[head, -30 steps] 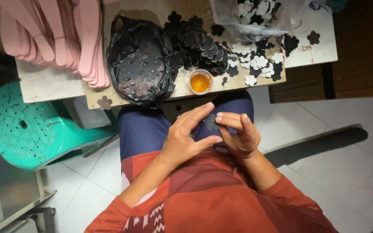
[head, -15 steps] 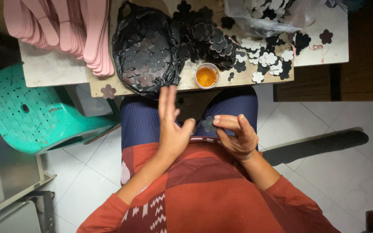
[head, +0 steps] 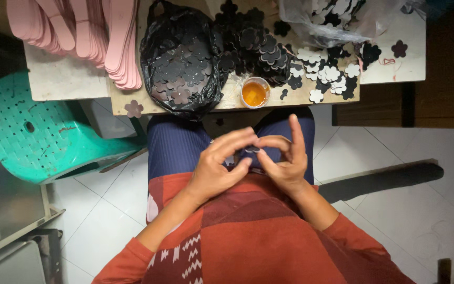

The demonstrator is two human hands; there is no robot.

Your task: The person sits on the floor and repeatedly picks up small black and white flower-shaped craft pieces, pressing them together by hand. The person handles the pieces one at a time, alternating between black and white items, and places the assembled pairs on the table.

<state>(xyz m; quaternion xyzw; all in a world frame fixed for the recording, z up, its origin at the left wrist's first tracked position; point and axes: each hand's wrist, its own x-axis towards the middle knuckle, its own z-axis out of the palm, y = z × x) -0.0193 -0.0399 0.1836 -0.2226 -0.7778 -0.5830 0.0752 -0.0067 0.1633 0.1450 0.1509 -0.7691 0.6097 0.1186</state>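
Over my lap, my left hand [head: 217,171] and my right hand [head: 284,163] meet fingertip to fingertip around a small dark piece [head: 251,151], mostly hidden by the fingers. My right index finger sticks up. Just beyond my knees, a small cup of orange liquid [head: 254,93] stands at the table's near edge. A black plastic bag [head: 182,58] full of dark flower-shaped cutouts lies left of the cup. Loose black and white flower cutouts [head: 321,73] spread to its right.
Pink flat sole-shaped pieces [head: 95,31] are stacked at the table's far left. A teal plastic stool [head: 32,134] stands left of my legs. A clear plastic bag of cutouts [head: 337,16] sits at the back right. White floor tiles lie below.
My left hand, raised with fingers extended half a second ago, has curled down to meet my right hand at the small piece. The view has shifted slightly.
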